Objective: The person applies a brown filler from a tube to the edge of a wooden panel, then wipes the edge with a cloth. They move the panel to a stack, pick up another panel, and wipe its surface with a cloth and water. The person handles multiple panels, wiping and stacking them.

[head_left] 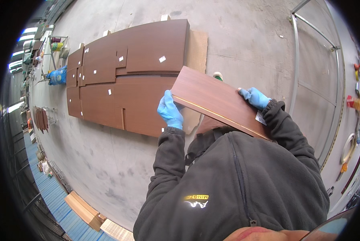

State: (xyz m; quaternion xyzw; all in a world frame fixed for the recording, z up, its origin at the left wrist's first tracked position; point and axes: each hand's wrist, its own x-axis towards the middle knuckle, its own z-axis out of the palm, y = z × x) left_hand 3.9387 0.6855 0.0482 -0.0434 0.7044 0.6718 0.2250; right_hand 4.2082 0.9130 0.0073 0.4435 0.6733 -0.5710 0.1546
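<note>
A reddish-brown wooden panel [216, 98] is held up in front of my body, tilted, with a light stripe along its near edge. My left hand [170, 110], in a blue glove, grips its left end. On the far long edge toward the right, my right hand [255, 98], also gloved in blue, is closed with the thumb on the panel's face. A white label [260, 117] sits on the panel by my right wrist. Beyond the panel's left end lie stacks of similar brown panels [155, 48] with small white labels.
Cardboard [196, 60] lies under the stack's right end. To the right stands a metal frame rack [295, 60], near a white table [350, 132] with tools and tape. Far left are a blue bag [58, 75] and a small rack of brown pieces [41, 119]. Wood boards [83, 211] lie lower left.
</note>
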